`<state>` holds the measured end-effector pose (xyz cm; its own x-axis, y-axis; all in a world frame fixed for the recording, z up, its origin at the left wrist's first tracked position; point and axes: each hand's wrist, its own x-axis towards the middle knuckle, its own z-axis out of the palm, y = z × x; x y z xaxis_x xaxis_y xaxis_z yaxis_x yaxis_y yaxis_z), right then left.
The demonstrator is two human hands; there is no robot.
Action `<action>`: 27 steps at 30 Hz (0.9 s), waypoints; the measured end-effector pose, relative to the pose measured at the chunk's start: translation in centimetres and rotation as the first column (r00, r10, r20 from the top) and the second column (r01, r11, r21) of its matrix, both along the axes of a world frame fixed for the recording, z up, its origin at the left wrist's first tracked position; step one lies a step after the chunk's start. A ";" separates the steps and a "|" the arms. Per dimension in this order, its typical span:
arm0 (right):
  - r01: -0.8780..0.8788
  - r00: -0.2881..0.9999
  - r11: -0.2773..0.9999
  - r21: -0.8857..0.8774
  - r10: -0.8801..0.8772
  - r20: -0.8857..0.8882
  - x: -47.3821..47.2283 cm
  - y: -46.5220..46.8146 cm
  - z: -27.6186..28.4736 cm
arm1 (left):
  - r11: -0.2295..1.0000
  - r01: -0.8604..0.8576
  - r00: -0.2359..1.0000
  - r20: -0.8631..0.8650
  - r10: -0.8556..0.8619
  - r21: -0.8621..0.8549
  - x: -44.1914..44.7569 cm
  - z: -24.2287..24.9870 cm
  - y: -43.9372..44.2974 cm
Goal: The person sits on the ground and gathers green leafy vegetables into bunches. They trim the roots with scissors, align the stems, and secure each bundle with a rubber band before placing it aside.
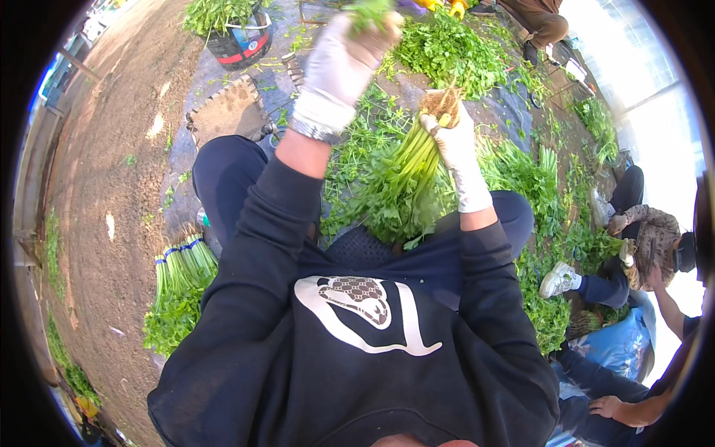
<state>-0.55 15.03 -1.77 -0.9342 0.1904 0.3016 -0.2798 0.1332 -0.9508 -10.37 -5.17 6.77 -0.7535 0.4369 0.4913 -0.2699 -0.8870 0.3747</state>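
My left hand (455, 142), in a pale glove, grips a bunch of leafy green stalks (416, 153) that look like celery, just below the roots. The roots point away from me and the leaves hang over my lap. My right hand (349, 61), also gloved and blurred, is raised at the upper middle with some green leaves (371, 14) in its fingers. Loose leafy stems (363, 123) lie on the ground sheet beneath both hands. A large pile of greens (452, 50) lies beyond my left hand.
Bundles tied with blue bands (179, 257) lie at my left. A black bucket of greens (240, 44) and a flattened piece of cardboard (226, 112) are at the upper left. Co-workers sit at the right (648, 240) and top (539, 22), among more greens (525, 173).
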 end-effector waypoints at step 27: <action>-0.064 0.998 0.997 -0.051 0.063 -0.018 -1.0 -1.2 0.2 | 0.005 -0.670 0.740 -0.669 -0.067 -0.742 4.3 -10.3 -2.1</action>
